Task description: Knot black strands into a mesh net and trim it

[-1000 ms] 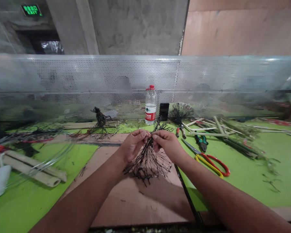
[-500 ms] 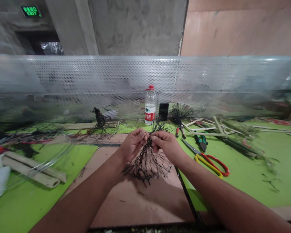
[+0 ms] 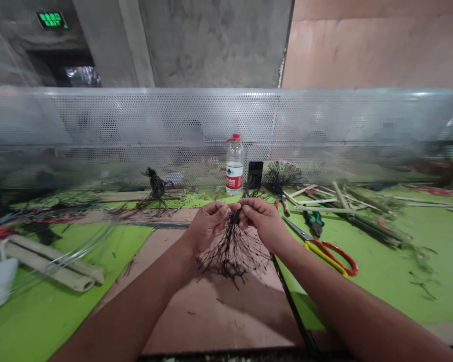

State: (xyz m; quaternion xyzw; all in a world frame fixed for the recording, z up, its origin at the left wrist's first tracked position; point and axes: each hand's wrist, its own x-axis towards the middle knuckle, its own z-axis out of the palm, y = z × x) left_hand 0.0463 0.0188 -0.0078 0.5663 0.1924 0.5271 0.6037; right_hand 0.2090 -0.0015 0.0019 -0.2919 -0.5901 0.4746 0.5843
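Note:
Both my hands meet over the plywood board [image 3: 211, 311], pinching the top of a black wiry bundle [image 3: 233, 254] between their fingers. My left hand [image 3: 210, 227] holds it from the left and my right hand [image 3: 261, 224] from the right. Its thin branching strands fan downward below my hands, and a few stick up behind my fingers. The gathered core of the bundle is hidden by my fingers. The bundle hangs above the board, and its lowest strands seem not to touch it.
Right of the board lie red-and-yellow-handled scissors [image 3: 324, 255] and green-handled pliers [image 3: 313, 222]. Further back stand a water bottle [image 3: 234, 171], a black phone [image 3: 255, 174], and a black wire tuft [image 3: 157, 188]. Bamboo tubes [image 3: 49, 264] lie left. A perforated metal screen [image 3: 226, 125] runs behind.
My fingers have closed in on the top of the bundle, and fewer strands now stick up above my hands. The hanging strands have gathered slightly and shifted a little to the right.

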